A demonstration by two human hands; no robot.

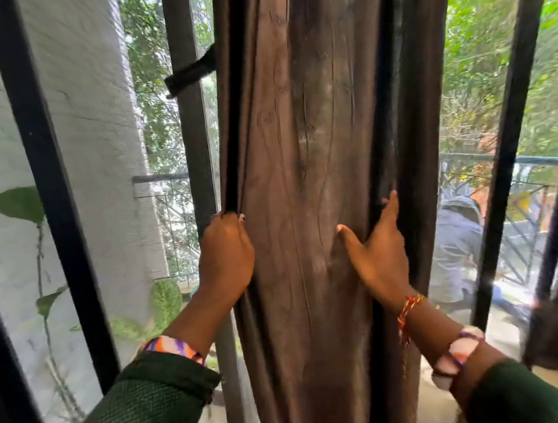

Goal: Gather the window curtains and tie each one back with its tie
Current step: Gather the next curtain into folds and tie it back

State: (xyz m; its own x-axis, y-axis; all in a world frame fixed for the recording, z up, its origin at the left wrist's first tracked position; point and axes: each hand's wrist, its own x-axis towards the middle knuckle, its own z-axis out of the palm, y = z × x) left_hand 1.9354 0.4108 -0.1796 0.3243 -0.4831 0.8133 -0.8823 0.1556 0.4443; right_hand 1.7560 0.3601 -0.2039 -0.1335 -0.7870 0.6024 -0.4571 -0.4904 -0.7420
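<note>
Black window frame (42,167) of upright bars, with fine mesh across the openings. On the grey upright post (193,134) just left of the gathered brown curtain (301,174), a dark tie (190,71), jutting leftward past the post, its other end hidden behind the curtain's edge. Pale floor (429,412) at the bottom, blurred, under the hanging folds.

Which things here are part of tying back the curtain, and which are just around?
Part of the job:
curtain
tie
left hand, gripping the curtain's edge
right hand, fingers tucked into a fold

Just around:
window bars
vine
railing
trees
</note>
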